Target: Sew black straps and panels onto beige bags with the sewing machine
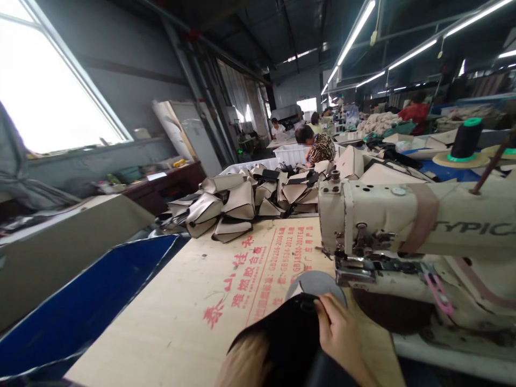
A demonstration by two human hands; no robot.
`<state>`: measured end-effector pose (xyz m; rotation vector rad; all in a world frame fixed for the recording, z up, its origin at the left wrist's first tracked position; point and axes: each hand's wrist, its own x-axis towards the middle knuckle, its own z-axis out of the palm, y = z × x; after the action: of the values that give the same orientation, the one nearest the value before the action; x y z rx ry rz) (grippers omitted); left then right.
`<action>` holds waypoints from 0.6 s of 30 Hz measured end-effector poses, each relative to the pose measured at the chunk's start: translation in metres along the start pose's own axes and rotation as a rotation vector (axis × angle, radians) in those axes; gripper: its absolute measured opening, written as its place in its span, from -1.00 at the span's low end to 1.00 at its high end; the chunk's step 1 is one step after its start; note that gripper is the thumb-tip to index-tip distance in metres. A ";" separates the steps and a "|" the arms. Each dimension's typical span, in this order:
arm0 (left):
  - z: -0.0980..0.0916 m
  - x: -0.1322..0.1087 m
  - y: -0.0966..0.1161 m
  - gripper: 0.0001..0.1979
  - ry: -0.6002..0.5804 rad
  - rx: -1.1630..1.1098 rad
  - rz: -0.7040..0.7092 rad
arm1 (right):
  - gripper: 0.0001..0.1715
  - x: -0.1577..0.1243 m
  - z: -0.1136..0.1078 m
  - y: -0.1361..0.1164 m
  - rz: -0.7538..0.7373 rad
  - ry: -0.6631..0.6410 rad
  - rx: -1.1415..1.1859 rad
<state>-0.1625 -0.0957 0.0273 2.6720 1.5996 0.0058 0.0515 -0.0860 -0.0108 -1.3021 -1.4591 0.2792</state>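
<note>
Two hands work a black fabric piece (pixel 282 338) just before the sewing machine (pixel 403 226); the right hand (pixel 342 336), nearer the machine, pinches its far edge (left hand (pixel 245 365) blurred, grip unclear).

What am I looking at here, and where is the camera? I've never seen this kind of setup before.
The one picture comes from a camera worn on a person's head, looking forward and down at a bench in a sewing workshop. At the bottom are that person's own bare hands. The right hand pinches the edge of a black material. The left hand is blurred beside it, so its grip cannot be told. On the right stands a cream sewing machine, with a grey round piece lying beside it. The surface is a plywood board with red print. Behind it lies a heap of beige sewn pieces, and a blue sheet lies at the left. Another person works farther back.
</note>
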 end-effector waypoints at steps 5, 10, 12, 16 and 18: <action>-0.039 0.038 0.001 -0.67 -0.083 -0.157 -0.091 | -0.61 0.007 -0.005 0.005 -0.003 0.019 -0.043; -0.037 0.071 0.066 -0.53 -0.177 -0.794 -0.163 | -0.60 0.002 -0.002 0.006 -0.030 0.060 -0.077; -0.023 0.073 0.081 -0.48 -0.117 -0.859 -0.243 | -0.61 -0.002 -0.001 0.007 -0.033 0.064 -0.091; -0.017 0.061 0.089 -0.54 -0.023 -0.803 -0.306 | -0.65 -0.005 0.000 0.011 -0.046 0.049 -0.099; -0.029 0.051 0.081 -0.64 0.066 -0.665 -0.261 | -0.68 -0.004 -0.001 0.012 -0.058 0.025 -0.090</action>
<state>-0.0674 -0.0883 0.0579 1.9709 1.5861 0.5234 0.0578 -0.0858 -0.0218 -1.3281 -1.4998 0.1603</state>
